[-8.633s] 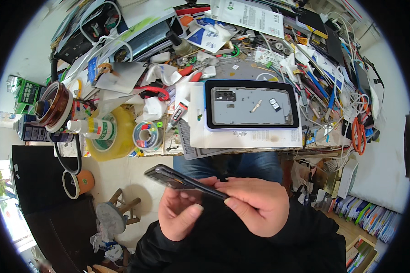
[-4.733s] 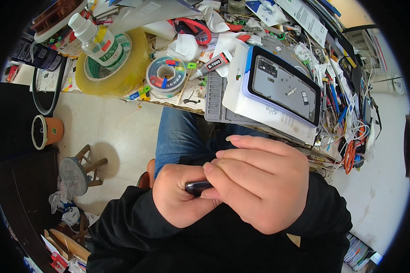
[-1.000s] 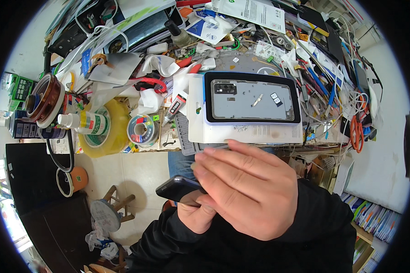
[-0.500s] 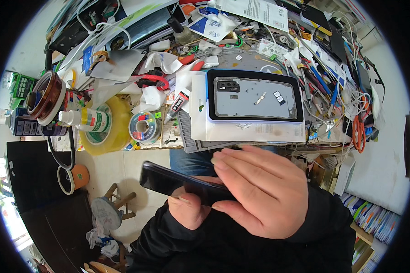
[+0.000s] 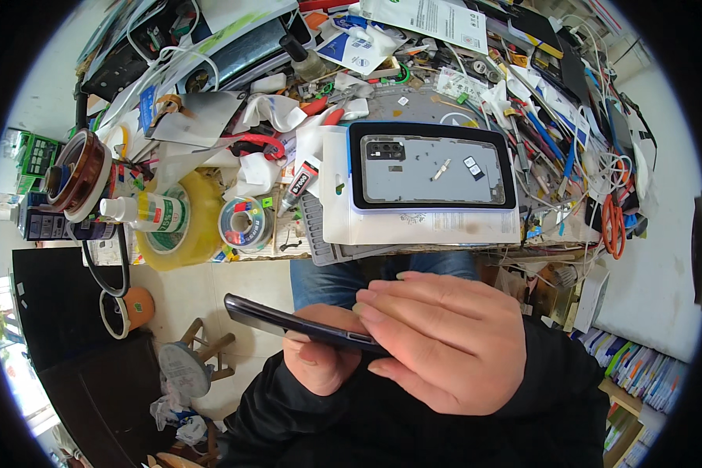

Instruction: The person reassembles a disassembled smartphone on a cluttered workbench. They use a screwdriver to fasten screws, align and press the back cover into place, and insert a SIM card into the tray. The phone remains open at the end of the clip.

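Clutter crowds the far workbench [image 5: 292, 228], and from my distant post I count what lies nearest its front edge: one wide roll of yellowish tape [image 5: 207, 226], one white-capped bottle [image 5: 152, 210] leaning on it, one spool [image 5: 242, 234] just beside, and one tube [image 5: 299, 183] to the right of that. Next comes one white box [image 5: 444, 228], flat over one grey ridged tray [image 5: 320, 242], bearing one black-rimmed frame [image 5: 429, 130] around one grey panel [image 5: 405, 187]; I make out two loose pieces on that panel, one metallic sliver [image 5: 441, 170] and one dark rectangle [image 5: 473, 168]. Below and left I see one stool [image 5: 183, 370] and one orange bucket [image 5: 136, 308]. Both hands meet at one dark phone [image 5: 277, 317], held off the bench above the lap, nearly edge-on to me, its left end higher. The left hand [image 5: 318, 360] grips it between thumb and fingers. Four fingers of the right hand [image 5: 444, 343] lie together across its right end, the thumb lower; I cannot tell whether they clasp it.
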### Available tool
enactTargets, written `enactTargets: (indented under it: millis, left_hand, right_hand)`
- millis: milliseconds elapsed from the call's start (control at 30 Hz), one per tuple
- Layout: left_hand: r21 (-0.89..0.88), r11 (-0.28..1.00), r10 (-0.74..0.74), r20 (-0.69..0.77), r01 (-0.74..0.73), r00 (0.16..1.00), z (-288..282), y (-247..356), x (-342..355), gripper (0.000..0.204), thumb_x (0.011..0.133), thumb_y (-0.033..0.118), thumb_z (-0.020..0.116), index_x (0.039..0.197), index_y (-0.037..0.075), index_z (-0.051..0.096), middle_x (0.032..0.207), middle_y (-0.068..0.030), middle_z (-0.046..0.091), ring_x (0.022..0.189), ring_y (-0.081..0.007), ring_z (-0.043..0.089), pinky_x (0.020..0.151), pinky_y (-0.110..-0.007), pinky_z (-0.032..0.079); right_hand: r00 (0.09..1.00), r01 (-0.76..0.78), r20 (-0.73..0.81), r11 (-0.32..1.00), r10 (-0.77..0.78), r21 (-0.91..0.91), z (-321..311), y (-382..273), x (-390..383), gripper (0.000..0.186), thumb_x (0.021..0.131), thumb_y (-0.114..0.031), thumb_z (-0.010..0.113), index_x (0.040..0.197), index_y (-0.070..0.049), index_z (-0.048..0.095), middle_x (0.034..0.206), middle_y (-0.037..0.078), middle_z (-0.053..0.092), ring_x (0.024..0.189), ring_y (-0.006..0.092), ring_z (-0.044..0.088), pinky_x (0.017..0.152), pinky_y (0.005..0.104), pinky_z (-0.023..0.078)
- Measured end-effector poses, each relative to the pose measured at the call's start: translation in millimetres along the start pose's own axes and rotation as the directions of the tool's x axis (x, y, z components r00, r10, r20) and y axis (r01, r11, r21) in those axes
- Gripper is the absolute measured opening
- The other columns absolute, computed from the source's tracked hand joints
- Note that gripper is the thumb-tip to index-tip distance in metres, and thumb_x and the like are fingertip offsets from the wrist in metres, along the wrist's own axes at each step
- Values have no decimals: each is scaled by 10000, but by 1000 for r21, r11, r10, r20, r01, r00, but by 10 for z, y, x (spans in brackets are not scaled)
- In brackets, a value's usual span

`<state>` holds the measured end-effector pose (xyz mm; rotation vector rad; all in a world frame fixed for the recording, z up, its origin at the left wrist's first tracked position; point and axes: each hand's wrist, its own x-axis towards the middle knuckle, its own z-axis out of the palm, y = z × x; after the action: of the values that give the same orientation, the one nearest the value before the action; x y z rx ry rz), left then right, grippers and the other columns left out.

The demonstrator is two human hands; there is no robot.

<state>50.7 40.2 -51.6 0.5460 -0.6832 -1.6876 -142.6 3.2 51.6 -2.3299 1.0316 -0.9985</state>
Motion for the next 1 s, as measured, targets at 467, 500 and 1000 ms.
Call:
enactTargets:
  millis: [467, 500, 1000]
  left_hand:
    - [-84, 991, 112, 67, -106, 991, -3, -39, -6, 723, 953, 605, 604, 1201, -73, 632, 1056, -305, 719, 941, -382, 734, 896, -476, 593]
    - [-61, 994, 95, 75, -91, 993, -15, -40, -1, 720, 968, 597, 591, 1268, -57, 599, 1069, -320, 712, 955, -408, 731, 911, -504, 590]
    - [-297, 947, -157, -87, 125, 984, 66, -134, -11, 445, 990, 349, 696, 1358, 126, 581, 1272, -344, 645, 1224, -507, 613, 1109, -656, 425]
  right_hand:
    - [999, -39, 10, 999, 38, 29, -205, -10, 85, 371, 772, -122, 834, 1116, -19, 739, 1077, 128, 763, 909, 304, 753, 827, 399, 623]
    - [999, -47, 16, 999, 47, 2, -235, 7, 62, 365, 772, -115, 833, 1112, -22, 741, 1072, 120, 765, 901, 299, 752, 831, 395, 623]
    - [726, -687, -395, 610, 562, -394, -1315, 1238, -438, 270, 858, -88, 763, 1115, -12, 731, 919, 138, 752, 771, 248, 722, 708, 336, 553]
